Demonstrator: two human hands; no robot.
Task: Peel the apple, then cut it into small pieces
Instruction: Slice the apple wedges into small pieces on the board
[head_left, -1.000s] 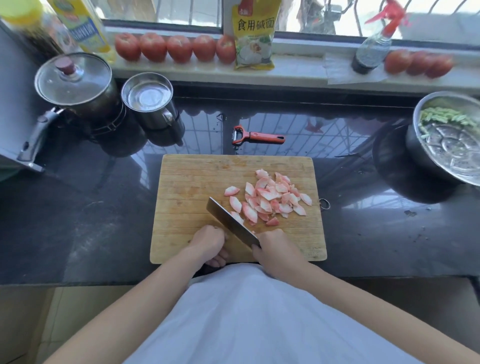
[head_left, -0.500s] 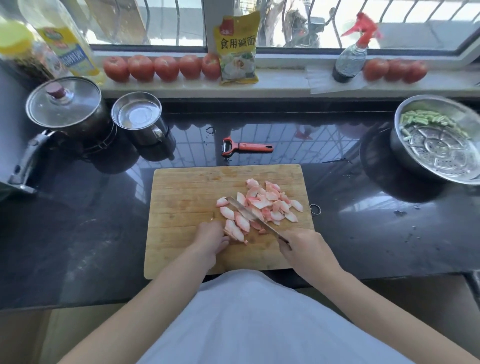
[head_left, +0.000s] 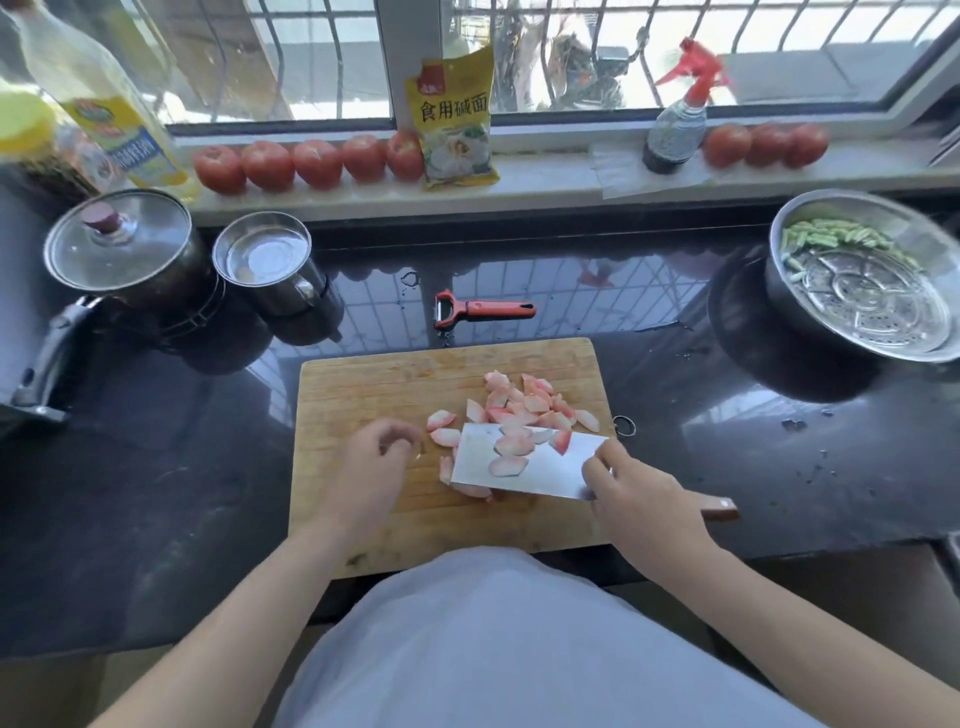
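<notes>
On the dark counter (head_left: 156, 493) lies a wooden cutting board (head_left: 374, 384), and the apple pieces (head_left: 524, 405), pink-skinned and pale inside, sit in a loose heap toward its 2 o'clock corner. The right hand (head_left: 644, 493) is closed around the handle of a cleaver (head_left: 524, 467), whose broad blade lies nearly flat over the board with its side face up. A few apple slices rest on that face, and more pieces show under its lower edge. The wooden handle end pokes out past the hand at 3 o'clock. The left hand (head_left: 374, 462) rests on the board at 9 o'clock of the blade, fingers loosely curled and grasping nothing, just beside two stray slices. A red peeler (head_left: 483, 310) lies on the counter at 12 o'clock of the board. A lidded pot (head_left: 124, 249) and a steel mug (head_left: 270, 265) stand at 10 o'clock, a metal steamer bowl (head_left: 872, 291) at 2 o'clock. Tomatoes (head_left: 311, 161) line the windowsill.
</notes>
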